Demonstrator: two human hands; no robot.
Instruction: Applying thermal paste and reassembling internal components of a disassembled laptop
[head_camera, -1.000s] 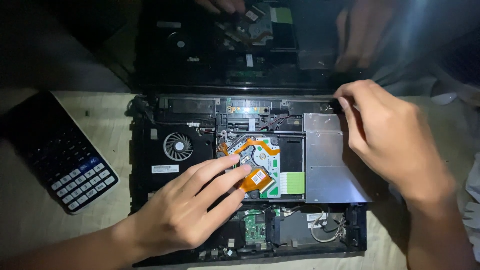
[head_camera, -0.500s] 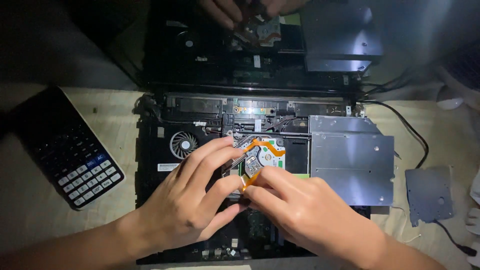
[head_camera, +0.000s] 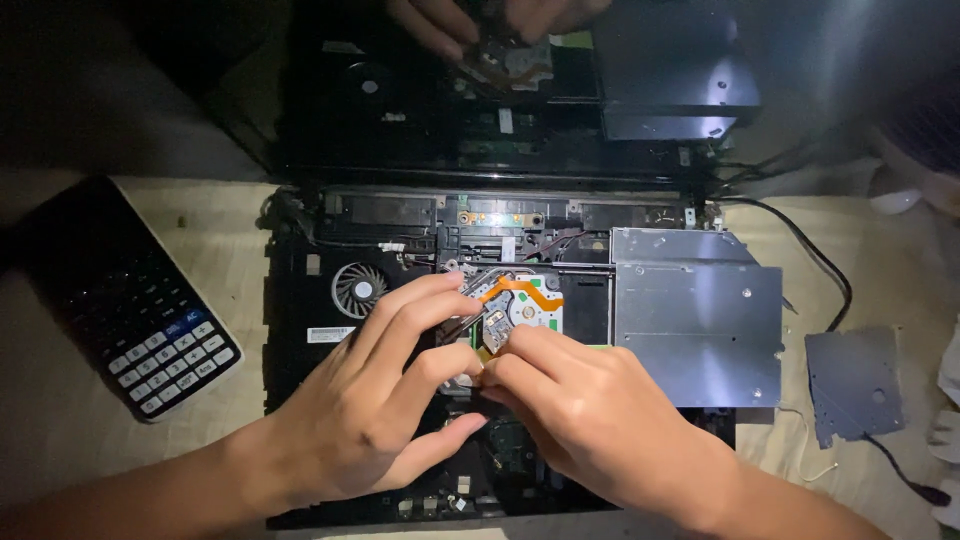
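An opened laptop base (head_camera: 300, 300) lies in front of me with its inner parts showing. In its middle sits a small metal drive mechanism (head_camera: 520, 300) with an orange flex cable (head_camera: 525, 288). My left hand (head_camera: 390, 400) rests on the mechanism's left side, fingers bent over it. My right hand (head_camera: 590, 420) pinches the mechanism's lower edge beside the left fingertips. Both hands grip it together. A silver optical drive case (head_camera: 700, 320) sits just to the right, apart from my hands.
A dark calculator (head_camera: 130, 300) lies at the left. A grey metal plate (head_camera: 855, 385) and a black cable (head_camera: 810, 250) are at the right. Beyond, another person's hands (head_camera: 480, 20) work on a second opened laptop (head_camera: 400, 100). A round fan (head_camera: 358, 290) sits left of the mechanism.
My right hand moved from the laptop's upper right corner down to the drive mechanism and now pinches it next to my left hand. The view has shifted left, showing the grey plate.
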